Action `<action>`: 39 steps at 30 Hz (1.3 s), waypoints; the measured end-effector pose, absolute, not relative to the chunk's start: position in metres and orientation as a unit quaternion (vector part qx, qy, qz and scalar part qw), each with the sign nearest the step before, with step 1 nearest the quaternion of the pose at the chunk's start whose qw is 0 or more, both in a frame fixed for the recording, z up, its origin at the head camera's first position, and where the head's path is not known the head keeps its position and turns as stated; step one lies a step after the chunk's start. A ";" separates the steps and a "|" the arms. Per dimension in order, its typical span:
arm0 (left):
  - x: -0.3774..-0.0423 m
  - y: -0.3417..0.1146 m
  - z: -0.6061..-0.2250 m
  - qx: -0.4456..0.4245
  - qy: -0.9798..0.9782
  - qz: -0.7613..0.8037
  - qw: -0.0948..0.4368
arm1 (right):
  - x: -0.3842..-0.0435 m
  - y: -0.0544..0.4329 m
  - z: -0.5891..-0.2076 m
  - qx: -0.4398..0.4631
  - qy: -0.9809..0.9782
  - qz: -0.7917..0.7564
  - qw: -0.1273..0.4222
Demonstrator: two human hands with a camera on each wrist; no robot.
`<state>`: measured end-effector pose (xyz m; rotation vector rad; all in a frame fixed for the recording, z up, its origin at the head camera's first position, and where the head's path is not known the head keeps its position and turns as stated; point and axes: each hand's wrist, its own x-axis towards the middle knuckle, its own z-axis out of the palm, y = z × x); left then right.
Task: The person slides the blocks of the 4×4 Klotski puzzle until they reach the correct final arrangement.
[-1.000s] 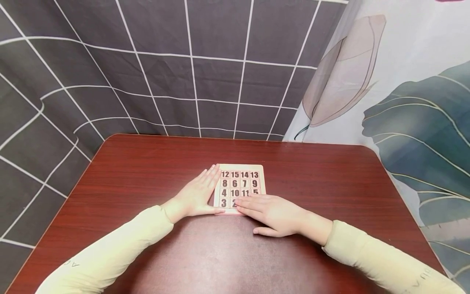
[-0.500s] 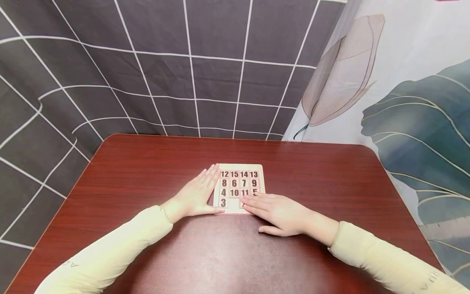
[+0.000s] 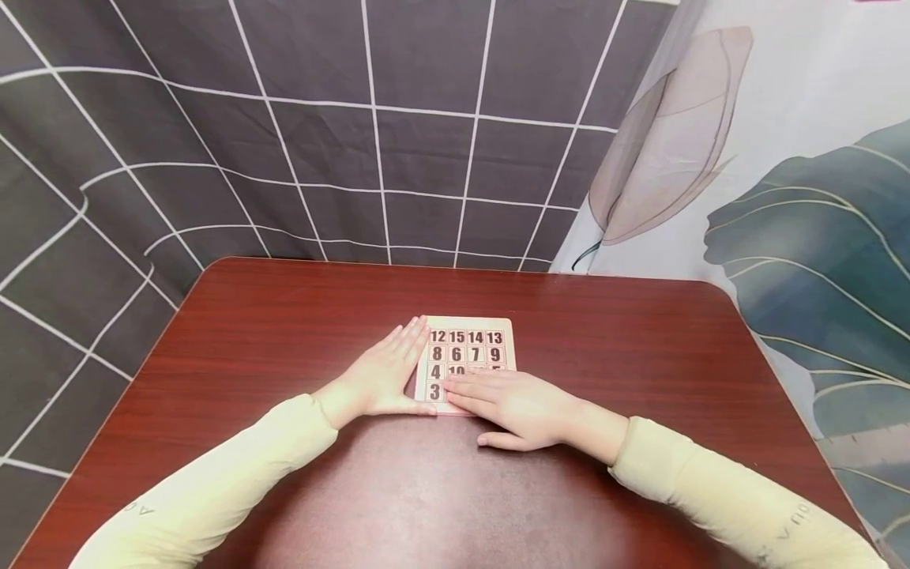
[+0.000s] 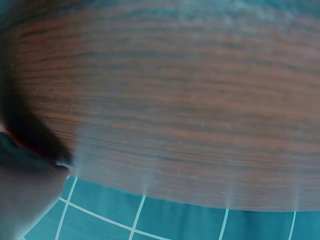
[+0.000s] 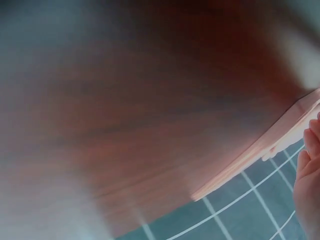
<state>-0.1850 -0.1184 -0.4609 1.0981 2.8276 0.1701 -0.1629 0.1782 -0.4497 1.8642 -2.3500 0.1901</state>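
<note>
A flat cream number slide puzzle (image 3: 469, 323) lies on the table, its tiles printed with bold dark numerals in red-lined squares. My left hand (image 3: 380, 378) rests along its left side, fingers straight at the upper left corner and thumb stretched to the lower left corner. Straight fingers of my right hand (image 3: 515, 401) lie across the lower right tiles, with the thumb apart below the frame. They cover most of the bottom row past the 3 tile (image 3: 434, 392) and part of the row above. In the right wrist view the puzzle's edge (image 5: 240, 170) runs beside my right hand (image 5: 311, 185).
The reddish-brown wooden table (image 3: 320, 300) extends around the puzzle on all sides. Behind it hangs a dark grey curtain (image 3: 426, 150) with white grid lines. A pale leaf-patterned curtain (image 3: 803, 213) hangs at the right.
My right hand first slid right, dragging the 2 tile from the second bottom slot and baring a gap there. Then it moved back left over that slot. My left hand stays in place.
</note>
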 end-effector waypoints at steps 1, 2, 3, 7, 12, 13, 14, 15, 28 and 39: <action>-0.185 -0.118 -0.461 0.362 0.929 0.056 0.050 | -0.165 0.173 -0.450 0.620 -0.779 0.061 0.065; -0.186 -0.118 -0.460 0.362 0.929 0.056 0.050 | -0.166 0.169 -0.449 0.621 -0.780 0.056 0.063; -0.186 -0.118 -0.461 0.362 0.929 0.059 0.047 | -0.167 0.165 -0.449 0.620 -0.781 0.054 0.058; -0.185 -0.118 -0.461 0.362 0.929 0.064 0.047 | -0.170 0.158 -0.449 0.624 -0.779 0.043 0.050; -0.184 -0.118 -0.465 0.361 0.929 0.064 0.046 | -0.166 0.169 -0.448 0.626 -0.776 0.055 0.053; -0.184 -0.118 -0.466 0.361 0.929 0.064 0.045 | -0.165 0.172 -0.448 0.625 -0.776 0.060 0.056; -0.185 -0.119 -0.466 0.360 0.930 0.061 0.046 | -0.165 0.176 -0.448 0.625 -0.776 0.061 0.060; -0.185 -0.119 -0.467 0.359 0.930 0.059 0.048 | -0.165 0.179 -0.448 0.624 -0.777 0.062 0.064; -0.184 -0.117 -0.460 0.359 0.929 0.067 0.059 | -0.175 0.174 -0.448 0.611 -0.787 0.071 0.052; -0.183 -0.118 -0.461 0.361 0.928 0.071 0.059 | -0.184 0.159 -0.449 0.597 -0.798 0.062 0.043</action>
